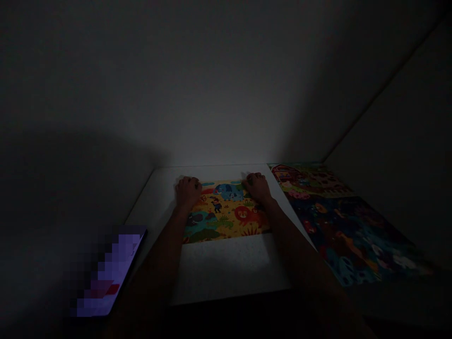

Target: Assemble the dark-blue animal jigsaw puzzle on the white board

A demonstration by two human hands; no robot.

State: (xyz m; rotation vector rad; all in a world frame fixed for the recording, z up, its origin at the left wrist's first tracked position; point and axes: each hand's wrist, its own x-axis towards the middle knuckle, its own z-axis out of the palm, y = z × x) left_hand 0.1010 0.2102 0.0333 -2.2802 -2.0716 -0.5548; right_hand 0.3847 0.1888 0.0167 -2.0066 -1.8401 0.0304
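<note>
A bright animal picture [226, 214] lies flat on the white table top, showing a blue elephant, a red lion and a small figure on yellow ground. Whether it is a jigsaw puzzle or a printed sheet is too dim to tell. My left hand [189, 189] rests at its far left corner, fingers curled down against the edge. At the far right corner my right hand [258, 187] is bent the same way, fingertips on the border. My forearms cover parts of the picture's left and right sides.
The white table [226, 273] meets a pale wall [226, 94] at the back. To the right lie a farm picture [310, 181] and a dark blue picture [356, 240]. A lit tablet-like screen [122, 263], partly pixelated, stands at the left. The room is dim.
</note>
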